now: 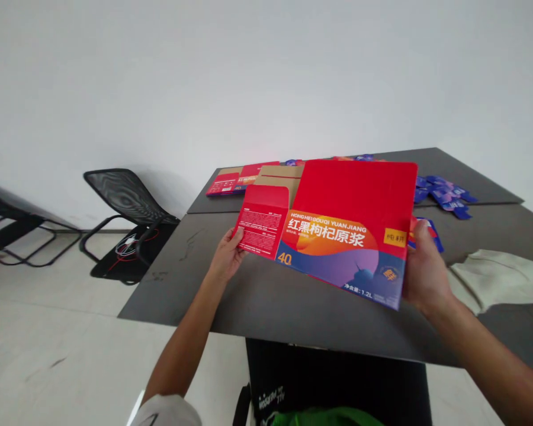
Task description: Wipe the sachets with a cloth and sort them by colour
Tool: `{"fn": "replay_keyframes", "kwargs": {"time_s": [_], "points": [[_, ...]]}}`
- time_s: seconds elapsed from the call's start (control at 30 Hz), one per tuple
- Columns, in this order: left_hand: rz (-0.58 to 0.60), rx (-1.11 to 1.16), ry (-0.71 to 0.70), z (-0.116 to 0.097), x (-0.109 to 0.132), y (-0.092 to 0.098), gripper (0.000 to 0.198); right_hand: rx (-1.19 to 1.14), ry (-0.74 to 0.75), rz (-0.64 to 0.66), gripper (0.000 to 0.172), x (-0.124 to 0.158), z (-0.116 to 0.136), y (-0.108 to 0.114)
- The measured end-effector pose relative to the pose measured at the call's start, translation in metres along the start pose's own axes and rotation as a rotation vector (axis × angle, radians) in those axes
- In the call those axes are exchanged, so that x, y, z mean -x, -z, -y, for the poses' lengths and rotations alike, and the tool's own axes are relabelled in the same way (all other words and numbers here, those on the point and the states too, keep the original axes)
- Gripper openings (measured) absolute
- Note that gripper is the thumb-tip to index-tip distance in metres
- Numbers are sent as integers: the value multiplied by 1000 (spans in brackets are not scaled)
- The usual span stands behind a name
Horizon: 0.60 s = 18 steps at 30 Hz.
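Gripping a flat red carton [333, 231] between left hand [224, 255] and right hand [426, 269].

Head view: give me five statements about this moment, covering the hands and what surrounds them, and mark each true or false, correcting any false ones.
1. The left hand grips the red flattened carton at its left edge. True.
2. The right hand holds scissors. False: it grips the carton's right edge.
3. The carton's printed face shows 1.2L. True.
4. A cream cloth lies on the dark table, right of the carton. True.
5. A black mesh chair stands on the table. False: it stands on the floor, left of the table.
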<state>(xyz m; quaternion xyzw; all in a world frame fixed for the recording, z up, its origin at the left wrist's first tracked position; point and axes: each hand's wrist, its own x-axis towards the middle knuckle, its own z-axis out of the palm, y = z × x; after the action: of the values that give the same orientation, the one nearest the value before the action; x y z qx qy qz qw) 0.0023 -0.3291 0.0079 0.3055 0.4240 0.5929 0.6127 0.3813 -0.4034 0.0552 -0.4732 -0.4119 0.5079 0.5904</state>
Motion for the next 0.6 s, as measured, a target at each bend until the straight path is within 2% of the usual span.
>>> {"fn": "replay_keyframes", "kwargs": {"time_s": [0.07,0.13,0.23,0.3,0.43,0.5,0.6], "points": [[13,-19,-26,4,3,-1,27,-47,-70,53,82,11,10,-3],[18,-30,-61,7,6,-3,27,-56,-21,40,71,18,7,-5],[38,-38,-116,12,10,-7,25,-27,64,-63,53,22,-14,-1],[69,-47,-135,12,14,-8,25,99,110,-148,51,21,-27,4],[198,-130,-114,7,20,-4,36,481,420,-302,50,9,-35,14],[296,-259,-122,2,21,1,43,536,569,-313,47,2,-34,19],[378,-443,-212,-1,23,5,48,532,688,-302,48,-6,-36,28]]}}
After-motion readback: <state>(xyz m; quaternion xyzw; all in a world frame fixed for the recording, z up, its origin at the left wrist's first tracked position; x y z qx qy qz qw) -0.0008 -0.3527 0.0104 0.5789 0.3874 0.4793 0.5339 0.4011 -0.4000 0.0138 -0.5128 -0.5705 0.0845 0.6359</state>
